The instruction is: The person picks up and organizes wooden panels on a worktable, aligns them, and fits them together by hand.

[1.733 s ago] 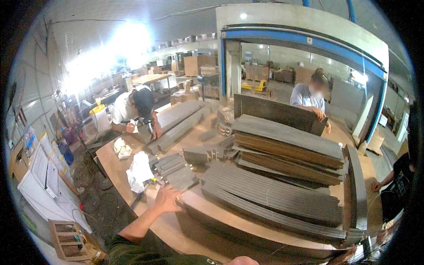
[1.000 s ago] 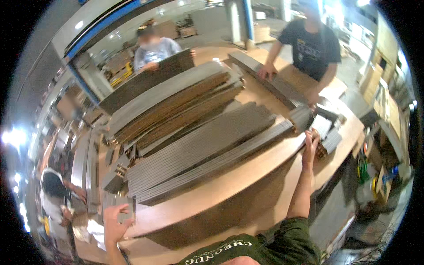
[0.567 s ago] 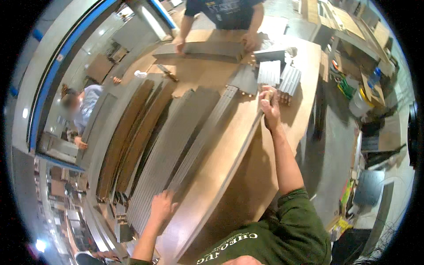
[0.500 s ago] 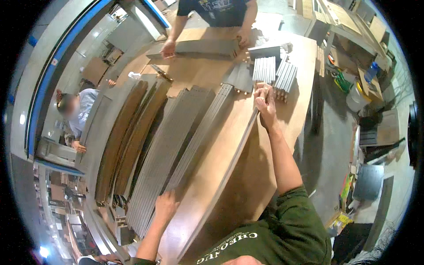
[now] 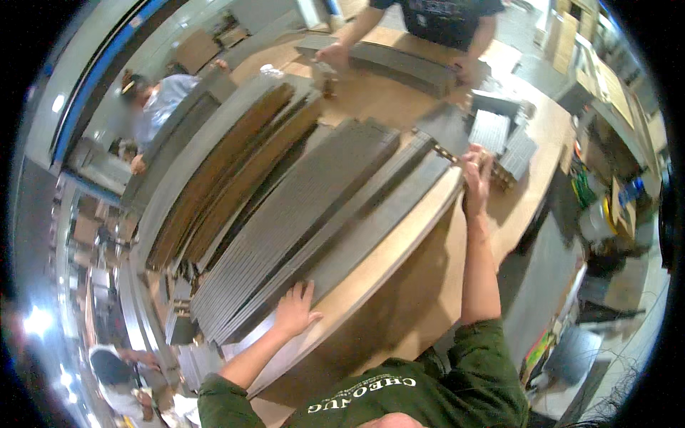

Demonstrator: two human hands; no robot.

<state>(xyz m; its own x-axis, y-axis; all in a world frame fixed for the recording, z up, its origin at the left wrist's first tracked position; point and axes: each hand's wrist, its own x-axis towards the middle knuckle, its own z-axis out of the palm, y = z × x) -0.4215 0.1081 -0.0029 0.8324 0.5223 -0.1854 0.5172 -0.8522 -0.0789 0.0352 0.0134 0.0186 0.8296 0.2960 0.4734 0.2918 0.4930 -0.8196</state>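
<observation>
My left hand (image 5: 296,311) lies with its fingers spread on a flat grey board (image 5: 378,241) at the right side of a row of stacked grey boards (image 5: 300,214). At the far end of a long thin board (image 5: 399,267), my right hand (image 5: 477,178) has its fingers curled around it, somewhat blurred. This board stands on its narrow edge and slants across the wooden tabletop (image 5: 399,314), with shadow on its right. Just beyond my right hand sit bundles of short grey strips (image 5: 491,128).
Brown-faced curved boards (image 5: 221,171) lie left of the grey row. Across the table a co-worker (image 5: 446,21) handles a long grey piece (image 5: 392,65). Another person (image 5: 160,107) holds a panel at the left. A white bucket (image 5: 596,220) stands on the floor at right.
The view has shifted, moving the scene. My left hand has gone from the grey row's edge to the flat board beside it, its fingers now spread. My right hand stays at the thin board's end.
</observation>
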